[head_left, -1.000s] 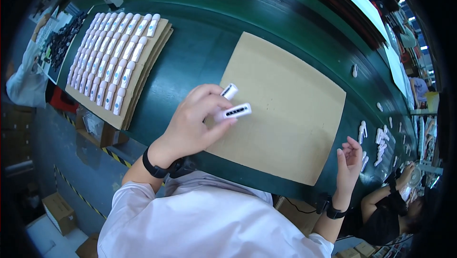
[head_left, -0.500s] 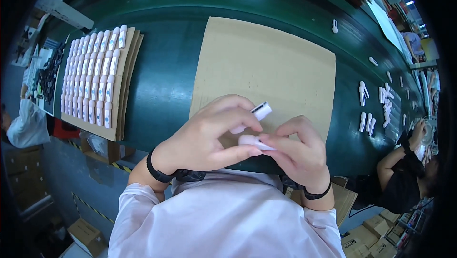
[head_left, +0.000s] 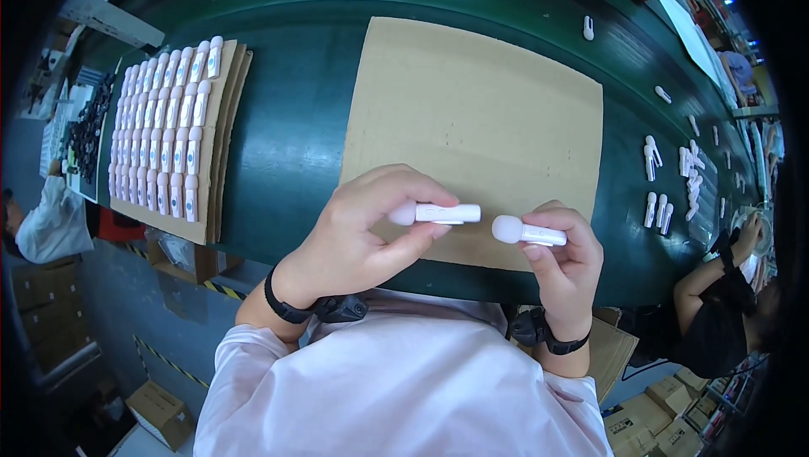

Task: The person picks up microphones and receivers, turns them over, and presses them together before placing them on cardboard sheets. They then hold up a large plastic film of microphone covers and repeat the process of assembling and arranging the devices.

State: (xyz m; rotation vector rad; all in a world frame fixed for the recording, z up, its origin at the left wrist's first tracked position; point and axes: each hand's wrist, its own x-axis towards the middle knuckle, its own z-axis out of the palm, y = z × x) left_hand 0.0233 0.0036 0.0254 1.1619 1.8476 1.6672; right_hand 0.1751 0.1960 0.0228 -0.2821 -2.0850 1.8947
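My left hand (head_left: pixel 371 219) pinches a small white clip-on microphone (head_left: pixel 451 213), its pale pink rounded head toward my palm and its clip side downward. In my right hand (head_left: pixel 566 259) is a second clip-on microphone (head_left: pixel 543 235) of the same kind, gripped by its body with the rounded head pointing left. The two are held apart, nearly in line, above the near edge of a bare brown cardboard sheet (head_left: pixel 472 103). That sheet lies on the dark green bench (head_left: pixel 295 103).
At the left, a stack of cardboard sheets (head_left: pixel 226 78) carries neat rows of like microphones (head_left: pixel 166 112). Black small parts (head_left: pixel 88 137) lie beyond it. Loose microphones (head_left: pixel 661 213) are scattered at the right, near a co-worker's arm (head_left: pixel 716 272). Cartons (head_left: pixel 160 411) stand on the floor.
My hands have drawn apart, the right one moving rightward with its microphone. The left microphone has turned from slanted to level and is now held between thumb and fingers.
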